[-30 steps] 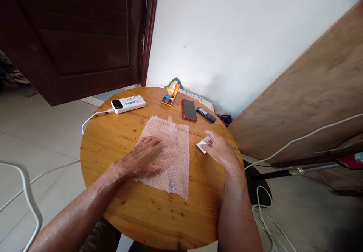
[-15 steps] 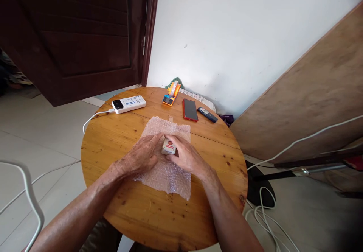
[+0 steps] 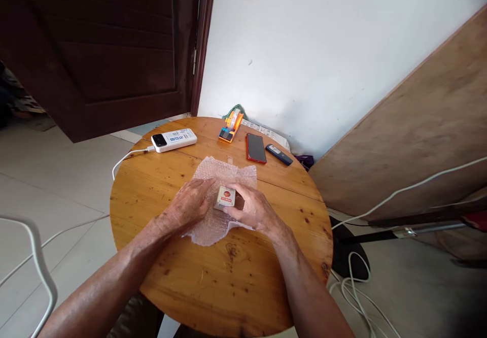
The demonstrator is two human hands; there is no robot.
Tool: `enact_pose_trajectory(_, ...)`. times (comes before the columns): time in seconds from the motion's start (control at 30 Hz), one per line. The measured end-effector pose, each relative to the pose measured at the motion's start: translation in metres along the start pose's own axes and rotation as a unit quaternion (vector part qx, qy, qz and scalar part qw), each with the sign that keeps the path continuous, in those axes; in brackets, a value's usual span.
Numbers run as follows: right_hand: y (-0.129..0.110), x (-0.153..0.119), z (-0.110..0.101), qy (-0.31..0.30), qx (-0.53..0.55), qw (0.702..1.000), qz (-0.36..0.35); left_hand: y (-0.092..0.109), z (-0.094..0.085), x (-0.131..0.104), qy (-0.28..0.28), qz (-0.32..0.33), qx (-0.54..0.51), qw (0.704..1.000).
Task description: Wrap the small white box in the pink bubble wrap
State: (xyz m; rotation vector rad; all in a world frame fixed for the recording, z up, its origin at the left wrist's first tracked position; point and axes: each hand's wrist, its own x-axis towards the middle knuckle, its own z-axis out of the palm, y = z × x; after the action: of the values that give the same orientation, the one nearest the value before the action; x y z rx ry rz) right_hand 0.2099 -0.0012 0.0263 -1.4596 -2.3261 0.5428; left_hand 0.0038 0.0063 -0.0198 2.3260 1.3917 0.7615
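A sheet of bubble wrap [image 3: 213, 226] lies on the round wooden table, its near right edge curled up by my right hand. On the wrap sits a small white box [image 3: 225, 196] with a red picture and red lettering on its top face. My right hand [image 3: 254, 208] has the box between its thumb and fingers, from the right side. My left hand [image 3: 190, 203] rests flat on the left part of the wrap, fingers stretched out, just left of the box and apart from it.
Toward the table's back stand an orange tape dispenser [image 3: 231, 126], a red-edged phone [image 3: 255, 148] and a dark blue handheld device [image 3: 279, 154]. A white power bank [image 3: 174, 140] with a cable lies at the back left. White cables [image 3: 353, 282] loop across the floor.
The near right part of the bubble wrap has been drawn up and inward toward the box. The box's top face now shows more fully. My left hand has shifted slightly left.
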Motion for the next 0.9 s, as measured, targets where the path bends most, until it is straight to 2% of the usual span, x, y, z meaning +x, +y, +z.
enact_pose_trajectory(0.27, -0.006, -0.001, 0.002, -0.014, -0.042, 0.999, 0.013, 0.000, 0.001, -0.001, 0.001, 0.025, 0.012, 1.000)
enact_pose_trajectory(0.57, -0.001, 0.000, 0.003, -0.026, -0.004, 1.000, -0.013, -0.004, 0.004, -0.001, 0.019, 0.047, -0.005, 0.999)
enact_pose_trajectory(0.77, 0.004, -0.007, -0.014, -0.017, 0.093, 0.995, 0.012, 0.008, -0.012, 0.000, 0.088, 0.051, -0.079, 0.992)
enact_pose_trajectory(0.9, 0.003, -0.015, -0.035, 0.004, 0.154, 0.988, 0.001, 0.015, -0.023, -0.001, 0.077, 0.072, -0.123, 0.987)
